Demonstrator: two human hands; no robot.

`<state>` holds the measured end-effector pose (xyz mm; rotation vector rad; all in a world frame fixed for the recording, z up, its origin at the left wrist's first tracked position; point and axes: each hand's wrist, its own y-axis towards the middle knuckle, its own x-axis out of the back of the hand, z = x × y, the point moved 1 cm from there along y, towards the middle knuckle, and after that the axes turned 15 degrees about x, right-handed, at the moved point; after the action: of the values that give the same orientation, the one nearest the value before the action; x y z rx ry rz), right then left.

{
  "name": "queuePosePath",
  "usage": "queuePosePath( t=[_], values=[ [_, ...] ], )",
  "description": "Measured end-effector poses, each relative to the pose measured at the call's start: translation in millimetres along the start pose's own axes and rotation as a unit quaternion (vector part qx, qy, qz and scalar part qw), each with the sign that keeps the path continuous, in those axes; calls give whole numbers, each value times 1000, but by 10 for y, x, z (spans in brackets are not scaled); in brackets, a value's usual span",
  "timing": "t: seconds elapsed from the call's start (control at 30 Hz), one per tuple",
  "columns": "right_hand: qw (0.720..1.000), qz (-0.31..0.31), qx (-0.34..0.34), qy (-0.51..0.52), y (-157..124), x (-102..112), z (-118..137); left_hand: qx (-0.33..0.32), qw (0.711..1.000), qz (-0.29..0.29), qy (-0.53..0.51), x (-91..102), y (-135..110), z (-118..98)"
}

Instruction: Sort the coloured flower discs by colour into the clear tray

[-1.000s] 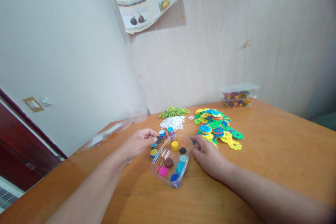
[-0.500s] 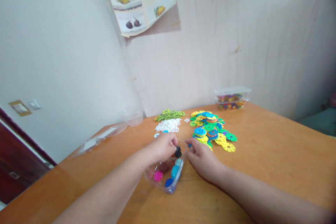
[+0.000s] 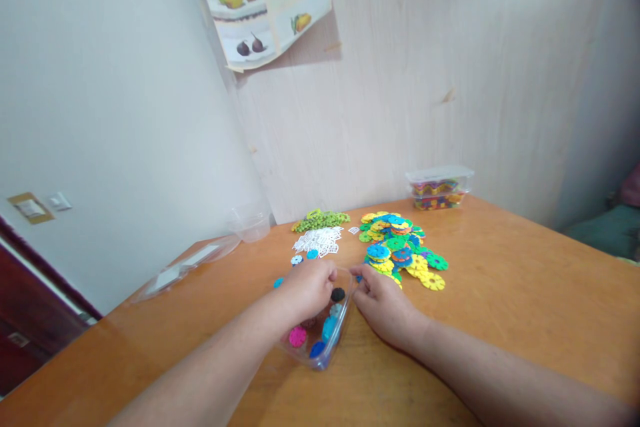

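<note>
A clear plastic container [image 3: 320, 363] sits on the table in front of me, with discs in several colours inside. Among them are a black disc [image 3: 338, 294], a pink disc [image 3: 298, 336], a light blue disc [image 3: 329, 329] and a dark blue disc [image 3: 317, 349]. My left hand [image 3: 314, 288] is over the container, fingers curled together; whatever may be in them is hidden. At the far right corner, my right hand [image 3: 381, 297] pinches the container's rim. Just beyond the left hand lie a white disc [image 3: 297, 259] and a blue disc [image 3: 313, 254].
Notched yellow, green and blue discs [image 3: 433, 281] form a pile at the right. Farther back are white flat pieces [image 3: 320, 240] and green pieces [image 3: 325, 219]. A lidded box [image 3: 440, 187] stands back right; a clear tub [image 3: 251, 223] and a lid [image 3: 187, 260] are at left.
The black disc, earlier at my left fingertips, now lies in the container apart from them. My left hand has shifted slightly. My right hand stays at the rim; the view has turned a little.
</note>
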<state>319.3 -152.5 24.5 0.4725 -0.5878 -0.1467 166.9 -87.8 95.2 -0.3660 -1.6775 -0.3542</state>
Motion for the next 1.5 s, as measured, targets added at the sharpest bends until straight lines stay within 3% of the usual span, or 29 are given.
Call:
queuePosePath(
  t=[0.2, 0.53, 0.93, 1.1, 1.3, 1.5],
  values=[
    [1000, 0, -6, -6, -10, 23, 31, 2, 999, 14, 48, 96, -133, -23],
    [1000, 2, 2, -5, -2, 33, 53, 5, 991, 47, 126, 96, -207, -124],
    [1000, -1, -5, -3, -6, 14, 15, -44, 995, 49, 69, 56, -168, -55],
    [1000, -5, -7, 6, -3, 14, 19, -33, 997, 51, 42, 103, -177, -30],
    [1000, -2, -2, 16, -5, 19, 38, -7, 997, 54, -54, 295, -172, 166],
    [1000, 4, -17, 14, -4, 19, 9, 55, 986, 28, -153, 384, -214, 636]
  ],
)
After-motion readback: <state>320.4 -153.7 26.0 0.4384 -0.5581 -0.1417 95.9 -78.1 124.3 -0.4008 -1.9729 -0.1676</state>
